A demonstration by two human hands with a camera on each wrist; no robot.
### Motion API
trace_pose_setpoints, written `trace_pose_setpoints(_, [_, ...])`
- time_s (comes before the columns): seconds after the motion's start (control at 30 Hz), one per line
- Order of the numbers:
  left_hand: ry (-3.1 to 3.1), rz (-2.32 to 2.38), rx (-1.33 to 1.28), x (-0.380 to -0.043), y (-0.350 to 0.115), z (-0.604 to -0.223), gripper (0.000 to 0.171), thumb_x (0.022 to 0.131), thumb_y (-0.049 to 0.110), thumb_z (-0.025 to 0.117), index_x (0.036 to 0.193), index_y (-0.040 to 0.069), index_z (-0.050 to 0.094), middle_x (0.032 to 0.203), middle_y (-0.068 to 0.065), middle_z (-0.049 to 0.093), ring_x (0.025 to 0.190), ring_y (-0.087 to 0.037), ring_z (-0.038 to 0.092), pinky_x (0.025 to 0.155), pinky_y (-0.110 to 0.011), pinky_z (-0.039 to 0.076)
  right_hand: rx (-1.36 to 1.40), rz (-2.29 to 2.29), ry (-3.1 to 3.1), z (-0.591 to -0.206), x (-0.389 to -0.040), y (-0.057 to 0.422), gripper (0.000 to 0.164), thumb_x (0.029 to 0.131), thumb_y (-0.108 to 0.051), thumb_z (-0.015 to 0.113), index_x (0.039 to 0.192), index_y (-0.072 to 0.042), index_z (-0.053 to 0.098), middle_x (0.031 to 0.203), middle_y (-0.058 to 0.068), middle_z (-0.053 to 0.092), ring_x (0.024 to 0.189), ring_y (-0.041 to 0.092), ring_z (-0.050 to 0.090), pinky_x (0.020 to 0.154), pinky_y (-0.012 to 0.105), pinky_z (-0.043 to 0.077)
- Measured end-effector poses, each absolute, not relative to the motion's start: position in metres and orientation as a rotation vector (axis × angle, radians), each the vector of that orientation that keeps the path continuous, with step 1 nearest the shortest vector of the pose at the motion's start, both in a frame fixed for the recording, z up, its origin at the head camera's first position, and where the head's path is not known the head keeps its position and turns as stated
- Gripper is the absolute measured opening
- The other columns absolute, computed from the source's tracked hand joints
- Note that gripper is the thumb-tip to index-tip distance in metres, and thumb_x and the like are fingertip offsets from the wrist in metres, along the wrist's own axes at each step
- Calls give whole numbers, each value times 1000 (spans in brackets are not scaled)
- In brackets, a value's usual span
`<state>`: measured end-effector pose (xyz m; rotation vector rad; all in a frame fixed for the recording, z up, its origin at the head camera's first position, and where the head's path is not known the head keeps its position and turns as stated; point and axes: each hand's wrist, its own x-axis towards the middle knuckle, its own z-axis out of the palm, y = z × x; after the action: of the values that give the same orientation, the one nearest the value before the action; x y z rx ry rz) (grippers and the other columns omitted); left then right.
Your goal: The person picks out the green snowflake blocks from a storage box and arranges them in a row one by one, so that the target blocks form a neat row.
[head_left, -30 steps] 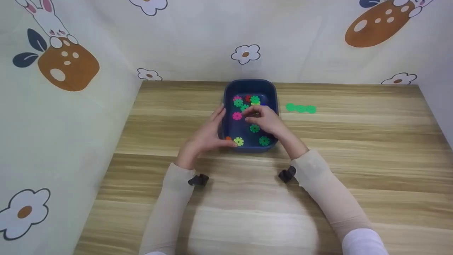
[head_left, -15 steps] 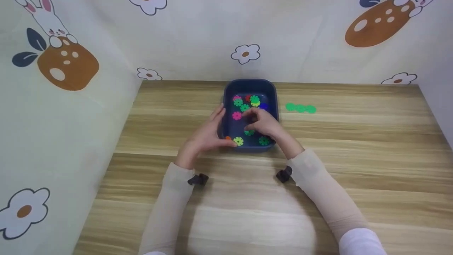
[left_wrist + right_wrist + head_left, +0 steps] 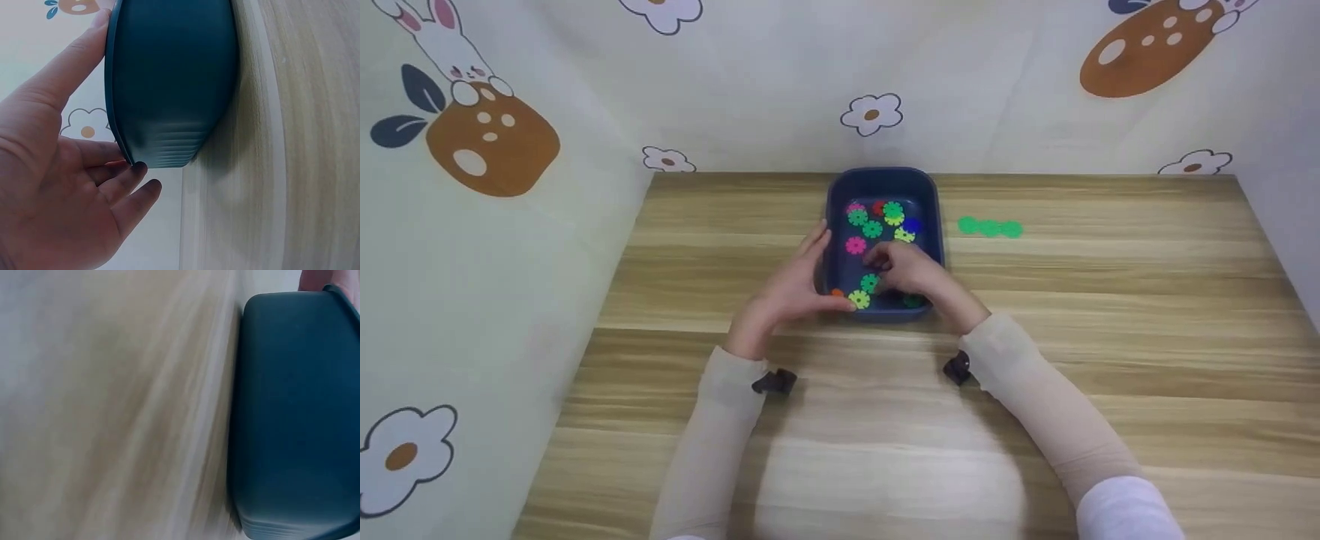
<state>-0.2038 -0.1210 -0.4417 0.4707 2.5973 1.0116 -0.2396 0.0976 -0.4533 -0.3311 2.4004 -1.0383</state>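
Observation:
In the head view, my left hand (image 3: 791, 289) braces the near left corner of a dark blue plastic box (image 3: 885, 315). Its thumb reaches over the near rim, and its fingers rest against the left side. The left wrist view shows those extended fingers touching the rim (image 3: 112, 101). My right hand (image 3: 911, 271) is inside the box, its index finger and thumb bent but apart. Right at the thumb lies a green notched snowflake disc (image 3: 870, 283). A yellow disc (image 3: 859, 300) sits by the left thumb, a pink disc (image 3: 856, 245) farther in.
More snowflake discs, including a blue one (image 3: 912, 225), lie toward the box's far end. Right of the box, a strip of joined green discs (image 3: 990, 227) lies on the wooden table (image 3: 1110, 315). A patterned cloth wall (image 3: 765, 90) rises behind.
My right hand has moved toward me and slightly left inside the box. A green disc has slid left along with its thumb, uncovering the blue and yellow discs behind. My left hand stays put.

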Motion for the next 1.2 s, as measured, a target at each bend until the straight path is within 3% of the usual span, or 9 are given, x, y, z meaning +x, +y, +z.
trace_pose_setpoints(0.5, [2597,1027,469,-203,-123,-444,120,73,42,88,161,9,13,170,-2,2,155,-28,17,125,-44,25,-360,-889,2502,-458,-240,90,27,79,3,75,104,-5,69,97,9,66,87,21,56,79,32,50])
trace_pose_setpoints(0.8, [2611,1021,484,-202,-123,-446,118,74,42,87,160,8,13,170,-5,5,156,-29,14,125,-47,23,-361,-1030,2486,-460,-242,91,21,81,8,68,99,-4,69,96,11,68,86,21,58,78,30,51])
trace_pose_setpoints(1.2, [2607,1041,462,-203,-122,-447,118,75,44,86,161,10,13,171,-3,3,156,-28,14,125,-47,23,-265,-1157,2401,-458,-245,93,11,88,-6,71,99,-6,72,97,10,71,85,18,63,78,28,53])
